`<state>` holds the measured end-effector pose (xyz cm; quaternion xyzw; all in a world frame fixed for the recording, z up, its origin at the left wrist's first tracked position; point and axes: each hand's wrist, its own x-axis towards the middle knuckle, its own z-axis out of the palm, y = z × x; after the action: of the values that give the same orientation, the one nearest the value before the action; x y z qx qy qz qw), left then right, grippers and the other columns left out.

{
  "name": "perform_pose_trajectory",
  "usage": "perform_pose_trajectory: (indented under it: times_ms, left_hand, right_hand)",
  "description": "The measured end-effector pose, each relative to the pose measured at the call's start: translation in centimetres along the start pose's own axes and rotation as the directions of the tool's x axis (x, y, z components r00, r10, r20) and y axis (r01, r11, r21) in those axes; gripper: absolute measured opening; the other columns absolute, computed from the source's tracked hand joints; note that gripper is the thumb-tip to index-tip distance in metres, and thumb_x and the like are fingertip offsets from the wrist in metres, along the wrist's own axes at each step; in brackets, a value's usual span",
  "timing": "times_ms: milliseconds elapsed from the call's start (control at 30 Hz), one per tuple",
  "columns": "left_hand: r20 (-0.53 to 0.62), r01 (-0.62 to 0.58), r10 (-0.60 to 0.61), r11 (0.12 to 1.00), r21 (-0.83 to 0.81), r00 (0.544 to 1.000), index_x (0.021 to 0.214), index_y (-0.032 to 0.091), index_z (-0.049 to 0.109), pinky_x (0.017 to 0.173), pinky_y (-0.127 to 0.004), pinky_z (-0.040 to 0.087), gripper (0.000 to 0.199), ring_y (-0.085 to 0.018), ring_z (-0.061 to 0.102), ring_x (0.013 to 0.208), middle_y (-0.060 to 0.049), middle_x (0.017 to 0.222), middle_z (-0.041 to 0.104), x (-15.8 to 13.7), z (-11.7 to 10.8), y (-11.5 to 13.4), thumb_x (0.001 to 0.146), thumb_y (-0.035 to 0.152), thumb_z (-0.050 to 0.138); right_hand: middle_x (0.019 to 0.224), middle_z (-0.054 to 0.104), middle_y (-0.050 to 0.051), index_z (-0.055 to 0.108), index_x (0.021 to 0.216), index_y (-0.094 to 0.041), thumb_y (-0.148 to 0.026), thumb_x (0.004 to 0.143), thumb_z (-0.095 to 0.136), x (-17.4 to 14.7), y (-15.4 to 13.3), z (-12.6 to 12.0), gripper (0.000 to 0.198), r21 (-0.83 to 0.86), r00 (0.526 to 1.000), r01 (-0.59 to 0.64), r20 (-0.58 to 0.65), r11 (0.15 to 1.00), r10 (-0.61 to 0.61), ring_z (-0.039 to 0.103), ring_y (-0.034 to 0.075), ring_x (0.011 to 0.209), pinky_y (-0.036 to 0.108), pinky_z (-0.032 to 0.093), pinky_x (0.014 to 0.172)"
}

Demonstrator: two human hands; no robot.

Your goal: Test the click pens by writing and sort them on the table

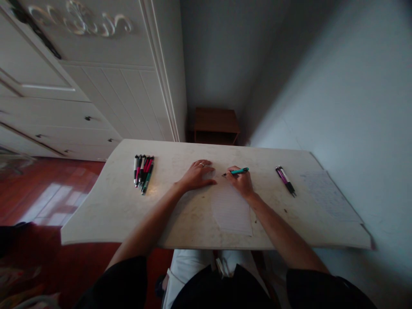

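Note:
A teal pen (240, 171) is gripped in my right hand (240, 182), its dark tip pointing left over the upper part of a lined sheet of paper (231, 210). The sheet lies in front of me, and my right wrist rests beside its right edge. My left hand (198, 177) lies flat with fingers stretched out, its fingertips by the sheet's upper left edge; it holds nothing. A ring shows on one of its fingers. Any writing under the pen tip is too small to make out.
Several pens (143, 171) lie side by side at the left of the white table (180, 223). Two more pens (286, 181) lie at the right, near a paper covered in writing (331, 195). A white cabinet (128, 94) and a brown stool-like stand (216, 120) are beyond the far edge.

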<state>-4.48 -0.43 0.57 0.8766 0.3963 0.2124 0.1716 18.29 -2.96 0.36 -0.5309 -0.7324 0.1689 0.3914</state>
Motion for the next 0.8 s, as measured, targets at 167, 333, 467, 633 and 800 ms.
perform_pose_trajectory:
  times_ms: [167,333,467,633,800]
  left_hand:
    - [0.001,-0.008,0.008,1.000,0.002,1.000,0.117,0.021,0.066,0.107,-0.045,0.037,0.054,-0.029,0.047,0.127,-0.013,0.130,0.057,0.02,-0.07,0.05,0.078,0.058,0.066]
    - [0.000,0.004,-0.004,1.000,-0.008,1.000,0.116,0.020,0.067,0.107,-0.046,0.037,0.055,-0.030,0.047,0.127,-0.014,0.131,0.057,0.04,-0.22,0.27,0.077,0.058,0.067]
    - [0.005,0.010,-0.010,1.000,-0.011,1.000,0.115,0.020,0.067,0.107,-0.045,0.037,0.053,-0.029,0.048,0.126,-0.014,0.130,0.057,0.07,-0.30,0.37,0.077,0.056,0.069]
    - [0.000,0.004,-0.004,1.000,-0.007,1.000,0.117,0.019,0.067,0.107,-0.045,0.037,0.055,-0.030,0.047,0.127,-0.014,0.131,0.057,0.04,-0.16,0.14,0.077,0.057,0.067]
    - [-0.007,-0.012,0.012,1.000,-0.007,1.000,0.117,0.019,0.067,0.107,-0.046,0.038,0.054,-0.030,0.047,0.126,-0.014,0.131,0.057,0.04,-0.08,0.05,0.078,0.056,0.067]
  right_hand:
    - [0.060,0.066,0.004,0.067,0.075,-0.018,-0.033,0.084,0.051,0.03,0.08,-0.01,0.024,-0.046,0.999,-0.015,-0.044,0.999,0.013,0.062,0.018,0.053,0.026,0.045,0.054]
    - [0.067,0.070,0.005,0.068,0.078,-0.019,-0.034,0.086,0.051,0.00,0.04,0.16,0.024,0.007,1.000,0.023,0.008,1.000,-0.023,0.064,0.017,0.058,0.024,0.047,0.058]
    - [0.063,0.068,0.004,0.067,0.075,-0.019,-0.033,0.084,0.052,0.08,0.24,0.04,0.024,-0.071,0.999,0.017,-0.038,0.997,-0.019,0.063,0.017,0.056,0.025,0.047,0.058]
    - [0.070,0.071,0.006,0.069,0.079,-0.018,-0.034,0.087,0.051,0.21,0.08,-0.15,0.026,-0.013,0.998,0.068,-0.014,0.998,-0.068,0.065,0.017,0.059,0.025,0.048,0.058]
    - [0.064,0.069,0.004,0.069,0.075,-0.019,-0.032,0.085,0.052,0.25,0.05,-0.22,0.024,-0.037,0.998,0.036,-0.049,0.999,-0.038,0.062,0.016,0.054,0.025,0.046,0.055]
